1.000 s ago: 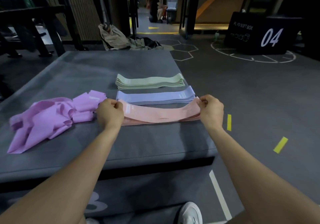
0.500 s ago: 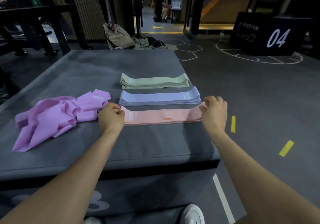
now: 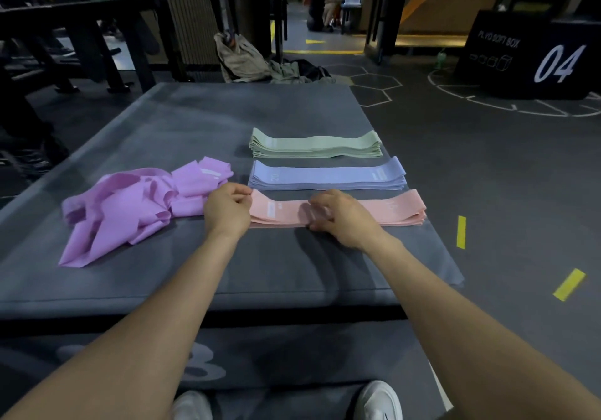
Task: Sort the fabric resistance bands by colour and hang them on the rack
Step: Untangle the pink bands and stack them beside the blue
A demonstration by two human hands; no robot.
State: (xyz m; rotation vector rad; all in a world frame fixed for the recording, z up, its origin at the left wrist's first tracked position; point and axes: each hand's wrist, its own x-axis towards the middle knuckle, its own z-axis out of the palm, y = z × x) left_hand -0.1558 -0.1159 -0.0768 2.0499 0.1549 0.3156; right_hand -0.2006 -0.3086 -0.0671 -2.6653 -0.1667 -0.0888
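Head view: pink bands (image 3: 341, 213) stacked flat at near edge of grey mat (image 3: 195, 273), blue stack (image 3: 327, 175) and green stack (image 3: 315, 144) behind, purple pile (image 3: 130, 205) loose at left. Left hand (image 3: 227, 213) pinches pink stack's left end; right hand (image 3: 341, 219) curled on its middle, grip clamped.

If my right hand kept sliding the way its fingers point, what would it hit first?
The right hand points left along the pink bands, so it would probably meet the left hand gripping their left end, though depth is hard to judge.
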